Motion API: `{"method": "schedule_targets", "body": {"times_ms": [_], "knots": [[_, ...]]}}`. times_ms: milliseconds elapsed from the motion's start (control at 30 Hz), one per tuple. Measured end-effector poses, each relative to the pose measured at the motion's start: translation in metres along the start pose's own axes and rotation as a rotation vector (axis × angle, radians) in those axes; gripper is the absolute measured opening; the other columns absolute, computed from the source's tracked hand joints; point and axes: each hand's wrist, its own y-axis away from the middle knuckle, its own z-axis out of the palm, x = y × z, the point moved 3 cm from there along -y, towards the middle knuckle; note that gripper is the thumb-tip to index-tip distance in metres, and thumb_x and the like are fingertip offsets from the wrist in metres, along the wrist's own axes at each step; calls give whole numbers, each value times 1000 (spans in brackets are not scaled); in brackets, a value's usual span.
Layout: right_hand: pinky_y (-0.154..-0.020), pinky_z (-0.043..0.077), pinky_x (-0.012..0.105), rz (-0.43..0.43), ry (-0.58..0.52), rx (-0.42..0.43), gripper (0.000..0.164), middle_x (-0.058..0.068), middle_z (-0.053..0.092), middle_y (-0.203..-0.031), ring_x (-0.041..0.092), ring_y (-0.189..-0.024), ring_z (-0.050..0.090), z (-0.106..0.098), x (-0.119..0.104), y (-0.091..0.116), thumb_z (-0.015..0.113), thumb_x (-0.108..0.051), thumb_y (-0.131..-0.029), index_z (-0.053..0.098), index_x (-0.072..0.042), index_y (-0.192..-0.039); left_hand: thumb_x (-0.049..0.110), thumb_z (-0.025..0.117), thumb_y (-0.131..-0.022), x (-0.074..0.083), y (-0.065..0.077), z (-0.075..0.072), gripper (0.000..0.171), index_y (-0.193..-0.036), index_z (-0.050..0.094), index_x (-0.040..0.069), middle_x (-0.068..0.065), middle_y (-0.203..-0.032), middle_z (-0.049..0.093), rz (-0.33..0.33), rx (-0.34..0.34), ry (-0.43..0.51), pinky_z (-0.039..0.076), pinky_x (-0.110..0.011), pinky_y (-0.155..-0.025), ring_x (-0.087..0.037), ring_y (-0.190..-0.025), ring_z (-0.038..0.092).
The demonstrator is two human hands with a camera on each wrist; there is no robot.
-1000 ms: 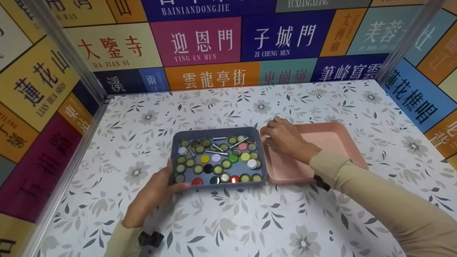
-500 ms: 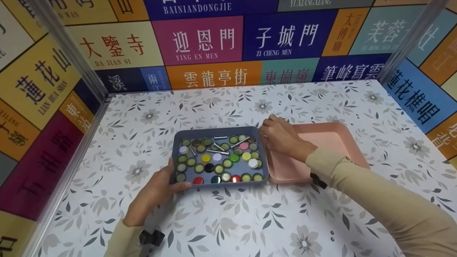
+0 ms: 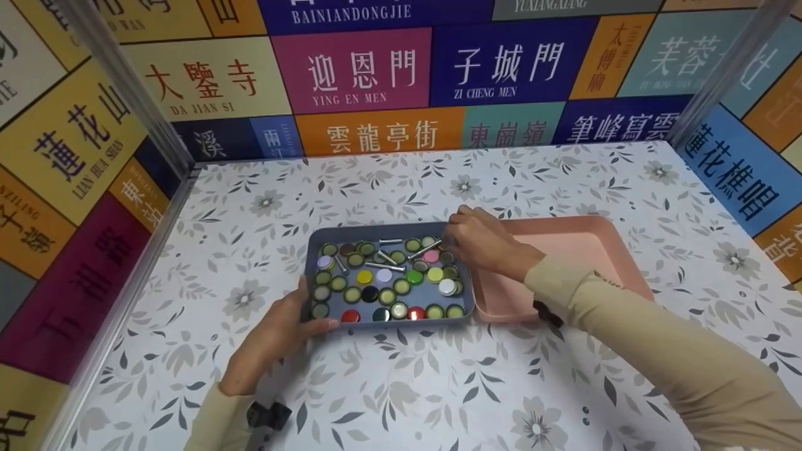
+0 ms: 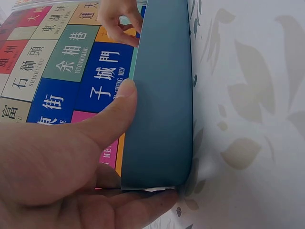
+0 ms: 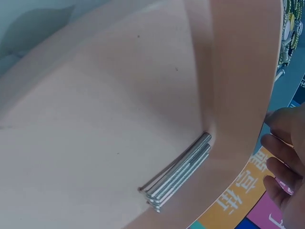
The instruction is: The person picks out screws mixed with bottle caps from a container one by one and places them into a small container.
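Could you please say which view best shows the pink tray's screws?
The right wrist view, where the screws lie unobstructed in the pink tray. Neither the head nor the left wrist view shows them.

Its fingertips concealed from the head camera, the right hand (image 3: 479, 241) leaves any grip unreadable and blocks bundled screws (image 5: 178, 174) in the pink tray (image 3: 564, 247); the right-wrist view's edge crops that hand and the blue tray (image 3: 357, 233).
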Motion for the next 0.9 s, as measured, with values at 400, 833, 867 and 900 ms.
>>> {"method": "schedule_targets", "body": {"times_ms": [400, 833, 867, 900], "knots": [[-70, 48, 46, -35, 0, -25, 14, 13, 71, -87, 31, -81, 58, -1, -5, -8, 79, -13, -84, 76, -2, -91, 30, 74, -90, 2, 0, 1, 106, -156, 1, -9, -31, -154, 39, 2, 5, 7, 29, -53, -122, -42, -142, 42], [-75, 48, 46, -12, 22, -104, 23, 14, 72, -95, 32, -89, 58, 5, -18, -23, 81, -10, -80, 78, -3, -102, 30, 74, -91, 0, -2, 2, 106, -156, 0, -8, -31, -157, 35, -7, 3, 11, 25, -53, -124, -42, -144, 38], [-76, 48, 47, -6, 20, -106, 24, 15, 72, -96, 32, -90, 59, 6, -19, -24, 82, -9, -79, 78, -3, -102, 30, 74, -91, 0, -2, 2, 106, -156, 0, -8, -31, -157, 34, -7, 2, 9, 25, -53, -124, -42, -145, 38], [-76, 48, 47, 0, 20, -107, 24, 15, 73, -97, 32, -90, 59, 6, -19, -25, 82, -9, -79, 78, -3, -102, 30, 74, -91, 0, -2, 1, 106, -156, 0, -8, -31, -157, 34, -8, 1, 10, 25, -53, -124, -42, -145, 37]]}}
